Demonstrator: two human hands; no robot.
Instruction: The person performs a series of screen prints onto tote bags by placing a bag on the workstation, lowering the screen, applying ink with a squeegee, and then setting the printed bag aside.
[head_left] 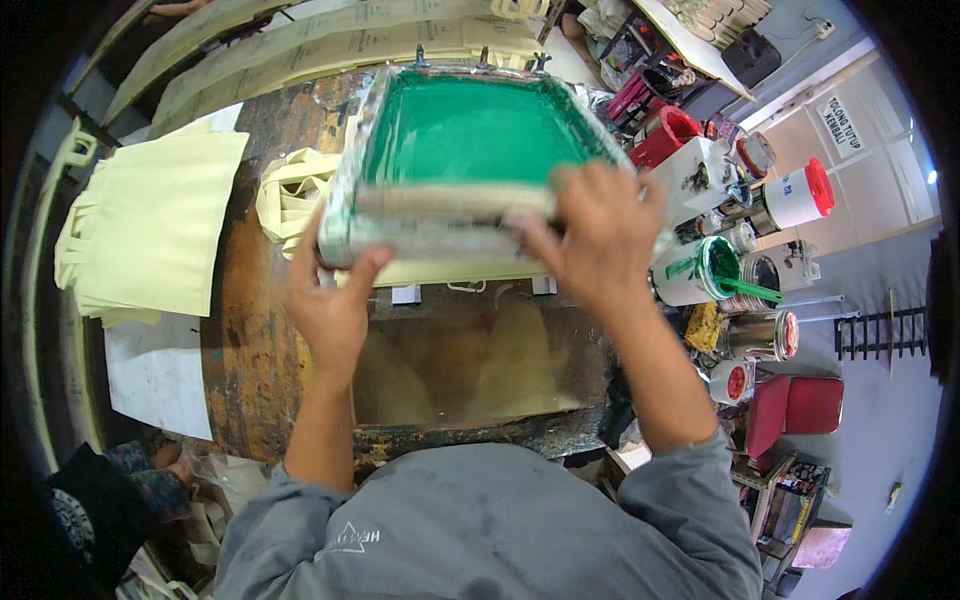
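Note:
A screen printing frame (345,205) coated with green ink is held at the back by hinge clamps. Its near edge seems lifted off the table. My left hand (332,300) grips the near left corner, thumb in front and fingers around the side. With my right hand (598,225), blurred by motion, I hold a wooden-handled squeegee (450,200) lying across the near part of the screen. Pale yellow cloth (440,272) shows beneath the near edge; the rest of it is hidden. Left of the frame lies a crumpled pale yellow tote bag (297,190).
Flat yellow tote bags (165,220) are stacked at the left on the stained wooden table (250,350). Ink tubs crowd the right side, among them a white bucket (685,275) with green ink and a green stirrer (750,290). Another person (110,510) is at lower left.

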